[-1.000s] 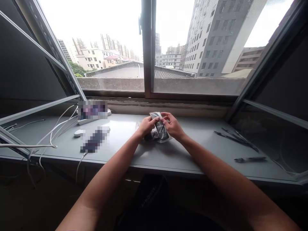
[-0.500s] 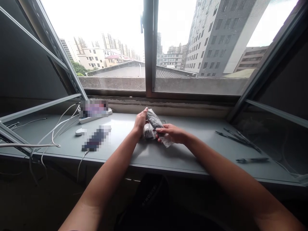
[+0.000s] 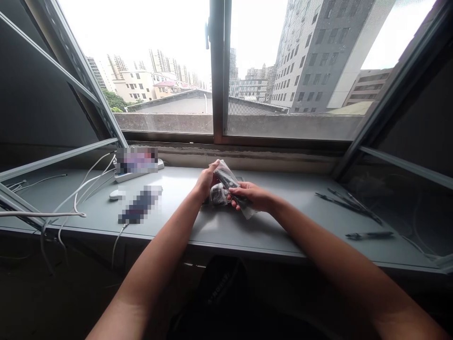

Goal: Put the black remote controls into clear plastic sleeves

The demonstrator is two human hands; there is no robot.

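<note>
The left hand (image 3: 205, 182) pinches the far-left end of a clear plastic bag (image 3: 227, 178) with a dark, long object inside, held slanting over the table (image 3: 290, 189). A second wrapped bundle (image 3: 218, 195) lies just below. The right hand (image 3: 253, 196) pinches the nearer part, thumb on top. The contents look light and stiff; the film (thin, crinkled) may slip, so gripping the object's body seems safer.

Sky (image 3: 155, 23) blown white beyond the window (image 3: 218, 85), desk (image 3: 179, 178) lit with glare, lower corners sunk in shadow, perhaps slightly blurred
</note>
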